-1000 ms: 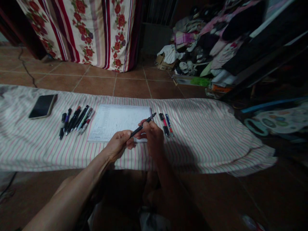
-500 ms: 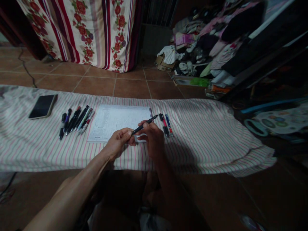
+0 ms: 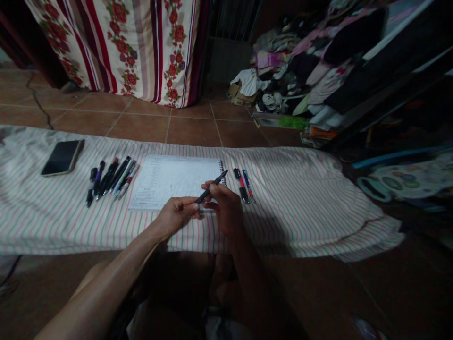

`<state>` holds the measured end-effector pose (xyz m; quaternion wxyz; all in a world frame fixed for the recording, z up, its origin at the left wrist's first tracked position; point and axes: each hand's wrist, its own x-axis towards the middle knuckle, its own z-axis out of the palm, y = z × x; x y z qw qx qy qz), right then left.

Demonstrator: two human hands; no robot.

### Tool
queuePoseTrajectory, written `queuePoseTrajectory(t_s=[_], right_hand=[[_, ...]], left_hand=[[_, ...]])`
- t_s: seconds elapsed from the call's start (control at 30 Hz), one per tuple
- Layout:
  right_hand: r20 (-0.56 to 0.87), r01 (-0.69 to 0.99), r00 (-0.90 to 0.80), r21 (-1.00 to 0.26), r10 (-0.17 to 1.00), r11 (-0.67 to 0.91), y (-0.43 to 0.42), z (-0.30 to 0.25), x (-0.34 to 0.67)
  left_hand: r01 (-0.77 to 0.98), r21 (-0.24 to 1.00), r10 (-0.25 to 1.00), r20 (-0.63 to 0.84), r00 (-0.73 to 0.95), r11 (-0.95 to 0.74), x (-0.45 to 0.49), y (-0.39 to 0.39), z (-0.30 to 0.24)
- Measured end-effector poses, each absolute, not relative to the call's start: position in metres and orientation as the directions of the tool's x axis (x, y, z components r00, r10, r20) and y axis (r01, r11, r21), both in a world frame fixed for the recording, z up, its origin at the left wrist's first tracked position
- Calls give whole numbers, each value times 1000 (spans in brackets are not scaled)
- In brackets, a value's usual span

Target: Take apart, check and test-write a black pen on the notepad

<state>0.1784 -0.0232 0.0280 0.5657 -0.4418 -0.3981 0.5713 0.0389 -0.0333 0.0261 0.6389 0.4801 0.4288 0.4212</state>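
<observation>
Striped surface (image 3: 300, 198) below; left hand (image 3: 177, 213) pinches the near end of the pen (image 3: 204, 195), over the notebook (image 3: 177, 177); right hand (image 3: 228, 208) closes fingertips round its middle; light, steady grips serve best

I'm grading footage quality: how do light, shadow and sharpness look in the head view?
In the head view: dim light, very dark at lower right; a soft shadow on the striped cloth beside the right hand; print on the notebook too blurred to read.
</observation>
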Motion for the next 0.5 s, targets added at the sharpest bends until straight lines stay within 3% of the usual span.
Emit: queuePoseTrajectory(t_s=[0.17, 0.37, 0.5], right_hand=[[-71, -303, 69, -952, 995, -47, -23, 28, 175], [-67, -192, 221, -981, 973, -24, -21, 18, 164], [-99, -233, 244, -972, 965, -40, -20, 12, 160]], left_hand=[[-36, 989, 980, -134, 147, 140, 43, -37, 16], [326, 945, 990, 84, -113, -43, 46, -41, 9], [462, 883, 975, 167, -144, -83, 49, -43, 9]])
